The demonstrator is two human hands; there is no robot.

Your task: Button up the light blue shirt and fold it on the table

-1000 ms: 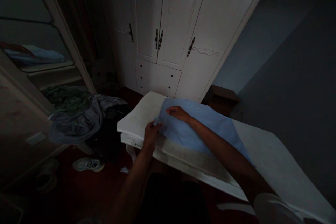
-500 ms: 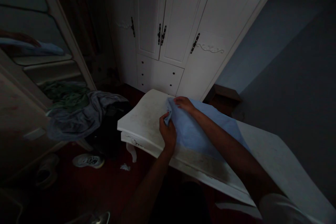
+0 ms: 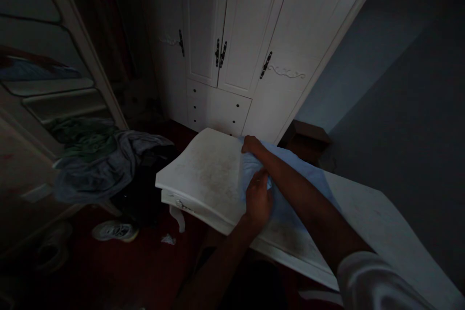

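A light blue cloth, thin and soft-looking, lies across the middle of a white table. Its left part is bunched and wrinkled under my hands. My left hand is closed on a fold of it, with a bit of blue showing past the fingers. Farther back, my right hand has its fingers curled down at the cloth's far left corner and appears to pinch it. My right forearm crosses over the cloth and hides part of it.
Behind the table stands a white wardrobe. At the left, a pile of grey and green clothes sits beside a mirrored dresser. A shoe and a crumpled scrap lie on the red floor. A brown box is near the right wall.
My left hand has moved right with the fold it holds, drawing the cloth's left edge inward and baring more tabletop. My right hand has stayed near the far corner, its fingers now curled down.
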